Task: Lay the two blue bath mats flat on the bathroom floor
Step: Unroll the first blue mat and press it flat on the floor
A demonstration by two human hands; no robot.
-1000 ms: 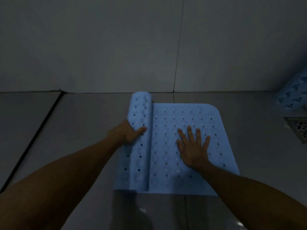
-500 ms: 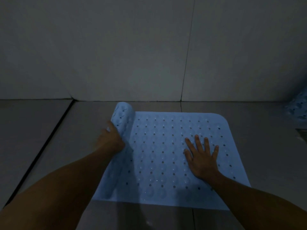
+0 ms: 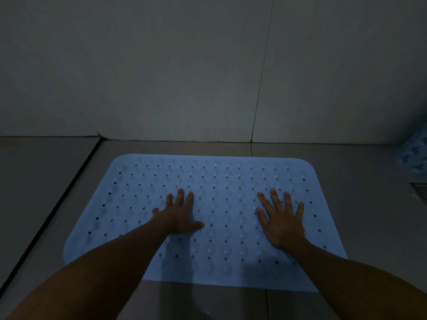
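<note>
A light blue bath mat [image 3: 221, 181] dotted with small holes lies spread out flat on the grey tiled floor, close to the back wall. My left hand [image 3: 179, 214] presses on its middle with straight, spread fingers. My right hand [image 3: 280, 218] rests palm down on the mat's right part, fingers also spread. A second blue mat [image 3: 413, 153] shows only as a bit of patterned blue at the right edge of the view; its shape is hard to tell in the dim light.
The tiled wall [image 3: 208, 65] rises just behind the mat. A dark joint line [image 3: 46, 220] runs diagonally across the floor to the left. A floor drain grate [image 3: 419, 190] sits at the right edge, below the second mat.
My left hand unrolled the curled left part of the mat to the left and now presses flat on it. The mat went from half rolled to fully spread. My right hand stayed pressing.
</note>
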